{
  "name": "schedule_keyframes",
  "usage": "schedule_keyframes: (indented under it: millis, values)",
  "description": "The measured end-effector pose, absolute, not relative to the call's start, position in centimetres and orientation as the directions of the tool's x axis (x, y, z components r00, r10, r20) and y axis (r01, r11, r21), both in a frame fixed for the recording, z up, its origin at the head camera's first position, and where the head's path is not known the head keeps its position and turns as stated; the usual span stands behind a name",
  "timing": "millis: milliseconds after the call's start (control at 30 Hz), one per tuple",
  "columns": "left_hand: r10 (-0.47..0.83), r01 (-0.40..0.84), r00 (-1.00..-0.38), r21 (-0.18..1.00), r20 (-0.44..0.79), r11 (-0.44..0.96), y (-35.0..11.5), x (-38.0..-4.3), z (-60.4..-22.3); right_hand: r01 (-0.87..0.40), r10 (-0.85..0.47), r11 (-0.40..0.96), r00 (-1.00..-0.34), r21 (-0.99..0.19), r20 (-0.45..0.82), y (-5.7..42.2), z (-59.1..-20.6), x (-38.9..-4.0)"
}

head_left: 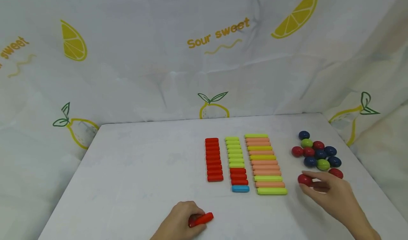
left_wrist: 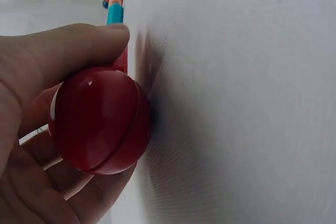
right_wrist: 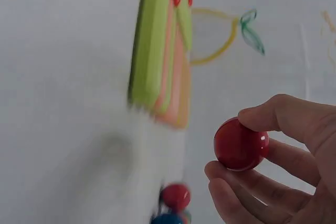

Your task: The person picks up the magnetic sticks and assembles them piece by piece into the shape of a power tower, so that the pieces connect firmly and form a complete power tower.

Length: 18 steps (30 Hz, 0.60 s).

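My left hand point(head_left: 183, 220), low near the table's front, grips a red stick point(head_left: 204, 218) that pokes out to the right past the fingers. In the left wrist view this hand also holds a round red ball point(left_wrist: 100, 121) with a seam, mostly hidden by the hand in the head view. My right hand point(head_left: 333, 194) pinches another red ball point(head_left: 305, 180) between thumb and fingers, raised over the table at the right. In the right wrist view that ball point(right_wrist: 241, 144) shows a thin seam and hangs clear of the surface.
Beyond the hands lie a column of red sticks point(head_left: 213, 157), a green-and-red column point(head_left: 236, 155) ending in a blue stick point(head_left: 240, 188), and a mixed column point(head_left: 264, 167). Several balls point(head_left: 320, 154) cluster at the right. A lemon-print cloth point(head_left: 153, 55) hangs behind the white table point(head_left: 143, 169).
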<state>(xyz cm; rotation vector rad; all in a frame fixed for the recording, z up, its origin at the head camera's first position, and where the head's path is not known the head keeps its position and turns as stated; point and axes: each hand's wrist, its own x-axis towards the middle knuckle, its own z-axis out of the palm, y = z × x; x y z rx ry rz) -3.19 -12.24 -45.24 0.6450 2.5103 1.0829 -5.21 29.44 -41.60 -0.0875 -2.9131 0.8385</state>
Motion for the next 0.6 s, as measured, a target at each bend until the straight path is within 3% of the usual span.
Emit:
schedule_keyframes:
  millis: [167,367,600]
  values:
    - [0.481,0.271,-0.874,0.761,-0.061,0.589,-12.0,-2.8,-45.4,-0.075,-0.129,0.714,-0.991,-0.696,-0.026,22.6,-40.2,-5.0]
    - [0.425,0.221,-0.904,0.804,-0.044,0.553,-11.7,-2.4,-45.3,-0.166,-0.428,0.524,-0.899,-0.836,-0.089,16.6,-40.8,-5.3]
    - [0.389,0.194,-0.92,0.813,-0.043,0.548,-11.6,-2.3,-45.0,-0.211,-0.53,0.461,-0.845,-0.862,-0.076,13.4,-42.0,-5.5]
